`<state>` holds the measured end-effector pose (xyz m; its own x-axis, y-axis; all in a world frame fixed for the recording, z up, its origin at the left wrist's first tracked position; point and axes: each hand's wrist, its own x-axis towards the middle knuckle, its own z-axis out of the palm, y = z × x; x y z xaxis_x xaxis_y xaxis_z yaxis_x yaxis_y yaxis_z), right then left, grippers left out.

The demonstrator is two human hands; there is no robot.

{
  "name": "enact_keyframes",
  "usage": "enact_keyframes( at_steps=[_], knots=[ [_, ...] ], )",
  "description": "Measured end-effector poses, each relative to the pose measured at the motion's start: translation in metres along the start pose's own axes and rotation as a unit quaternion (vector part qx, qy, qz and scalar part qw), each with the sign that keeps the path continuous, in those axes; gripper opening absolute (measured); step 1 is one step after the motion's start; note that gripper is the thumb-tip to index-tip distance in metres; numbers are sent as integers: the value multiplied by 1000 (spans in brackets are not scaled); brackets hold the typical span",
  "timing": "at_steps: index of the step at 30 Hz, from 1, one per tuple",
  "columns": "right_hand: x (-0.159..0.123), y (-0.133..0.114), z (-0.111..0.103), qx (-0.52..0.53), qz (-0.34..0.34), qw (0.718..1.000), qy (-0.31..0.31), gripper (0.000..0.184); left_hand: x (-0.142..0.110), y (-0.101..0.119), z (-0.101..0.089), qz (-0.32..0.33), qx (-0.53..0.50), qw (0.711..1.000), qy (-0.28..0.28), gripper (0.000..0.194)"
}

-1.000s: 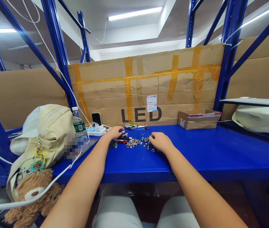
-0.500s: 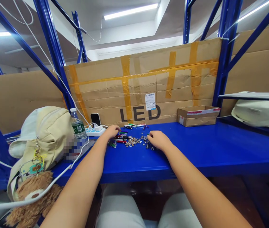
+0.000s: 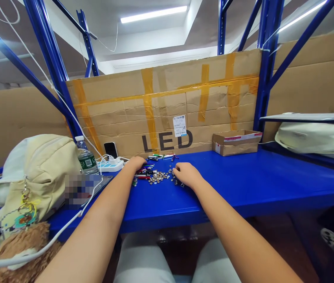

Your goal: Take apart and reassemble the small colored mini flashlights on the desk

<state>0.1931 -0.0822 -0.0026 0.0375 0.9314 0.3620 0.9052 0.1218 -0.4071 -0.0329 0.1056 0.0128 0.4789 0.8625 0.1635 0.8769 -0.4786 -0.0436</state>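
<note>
Both my arms reach forward over a blue shelf top [image 3: 243,188]. My left hand [image 3: 135,163] lies knuckles up, fingers curled down onto a cluster of small coloured pen-like sticks [image 3: 147,171]. My right hand [image 3: 186,174] rests with fingers curled at the right edge of a heap of small round metal pieces [image 3: 158,178], several dark small parts under its fingertips. More coloured sticks [image 3: 161,157] lie by the cardboard wall. What either hand grips is hidden by the fingers.
A taped cardboard wall marked LED [image 3: 169,114] closes the back. A cream bag [image 3: 41,169], a water bottle [image 3: 86,159], a phone [image 3: 111,149] and a white power strip [image 3: 111,164] stand left. A shallow cardboard box [image 3: 236,142] sits at the back right.
The view has swung to the right, so everything sits further left in the picture. Both hands stay on the pile of small parts, hardly moved.
</note>
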Motion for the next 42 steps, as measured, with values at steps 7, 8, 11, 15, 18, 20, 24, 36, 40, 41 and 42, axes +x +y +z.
enact_keyframes(
  at_steps=[7,8,11,15,18,20,24,36,40,41,42],
  knots=[
    [1,-1,4,23,-18,1000,4,23,-9,1,-2,-68,24,997,-29,22],
    [1,-1,5,27,-20,999,5,23,-11,1,-1,-81,19,996,-23,24],
    [3,1,7,37,-28,999,5,23,-17,1,1,-121,-17,992,5,24],
    [4,2,8,43,-41,998,8,24,-23,5,-4,-152,-108,980,75,24],
    [5,3,8,51,-49,997,24,17,-31,13,-22,-132,-199,961,137,35],
    [6,2,8,71,-57,994,54,15,-40,24,-38,-93,-263,947,159,44],
    [7,2,12,148,-98,977,116,46,-65,53,-57,8,-400,905,141,44],
    [9,1,12,127,-137,980,69,16,-79,97,-35,174,-447,877,22,38],
    [9,2,13,105,-118,986,55,21,-85,109,-33,169,-356,917,64,37],
    [9,2,14,99,-113,987,50,22,-86,112,-33,159,-329,927,79,35],
    [9,2,15,94,-110,988,45,23,-88,114,-34,151,-301,937,94,33]
  ],
)
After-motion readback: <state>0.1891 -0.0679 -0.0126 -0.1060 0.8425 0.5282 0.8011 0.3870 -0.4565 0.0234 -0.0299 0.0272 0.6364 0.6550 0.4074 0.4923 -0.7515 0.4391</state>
